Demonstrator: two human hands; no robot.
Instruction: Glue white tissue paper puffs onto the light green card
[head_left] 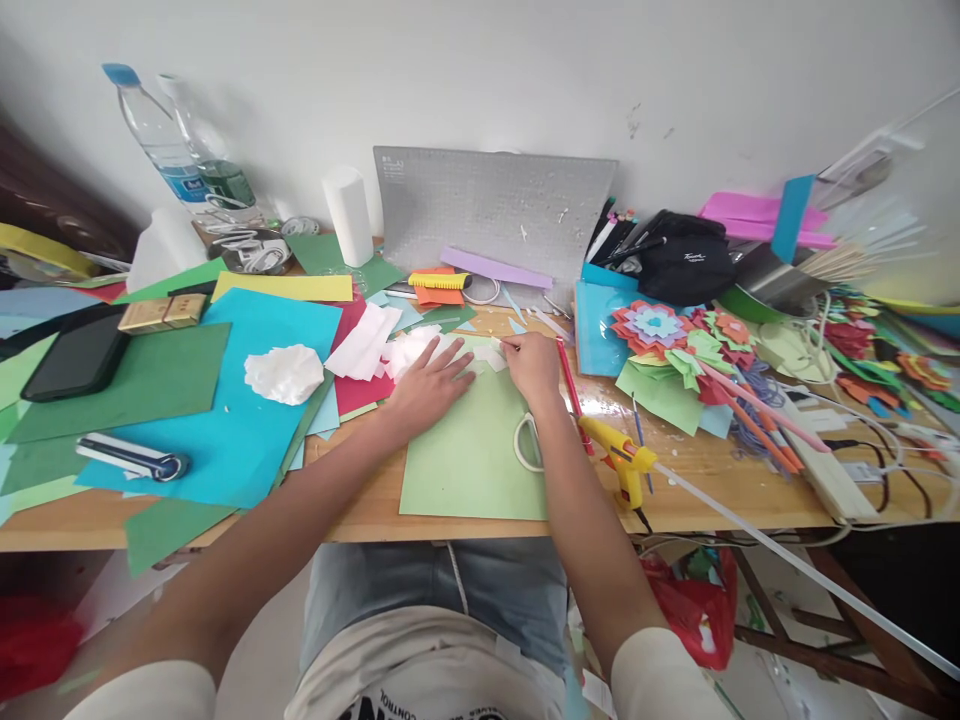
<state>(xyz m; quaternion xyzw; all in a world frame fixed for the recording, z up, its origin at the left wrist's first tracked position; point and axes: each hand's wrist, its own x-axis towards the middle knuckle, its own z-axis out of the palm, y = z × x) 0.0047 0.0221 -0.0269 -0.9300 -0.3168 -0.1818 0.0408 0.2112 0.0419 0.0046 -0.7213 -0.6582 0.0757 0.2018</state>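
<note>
Stretches both bare forearms forward from 7 and 5 o'clock, converging toward 12. Lays left hand (429, 385) flat, palm down, fingers spread and pointing to 1 o'clock. Curls right hand (534, 365) just beside it at 3 o'clock, knuckles up, thumb and forefinger pinched together at its 11 o'clock edge.

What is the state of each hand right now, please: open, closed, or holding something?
Left hand: open, fingers spread flat on the light green paper.
Right hand: closed, pinching a white paper scrap.
</note>
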